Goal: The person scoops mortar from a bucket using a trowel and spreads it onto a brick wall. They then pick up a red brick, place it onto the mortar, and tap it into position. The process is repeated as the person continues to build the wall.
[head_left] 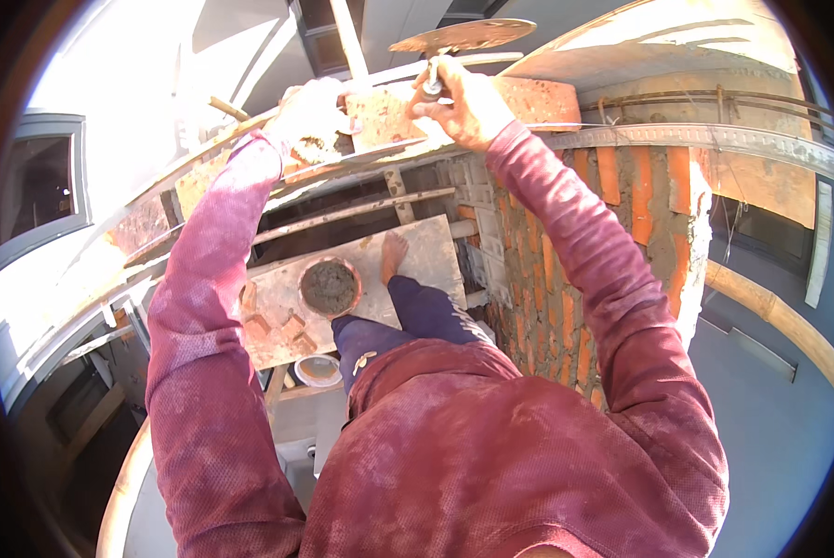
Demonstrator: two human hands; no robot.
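Observation:
In bright glare at the top of the view, my left hand rests at the wall's top course, beside a reddish brick and a lump of grey mortar; what its fingers do is washed out. My right hand grips the handle of a trowel, its rusty blade held up above the bricks. A thin line runs along the top course. Below my arms, a bucket of grey mortar stands on a board by my bare foot, with broken brick pieces beside it.
A brick-and-mortar wall stands to my right, with bamboo poles beyond. A second, pale bucket sits below the board. Wooden slats cross a dark gap under the wall top. A window is at the left.

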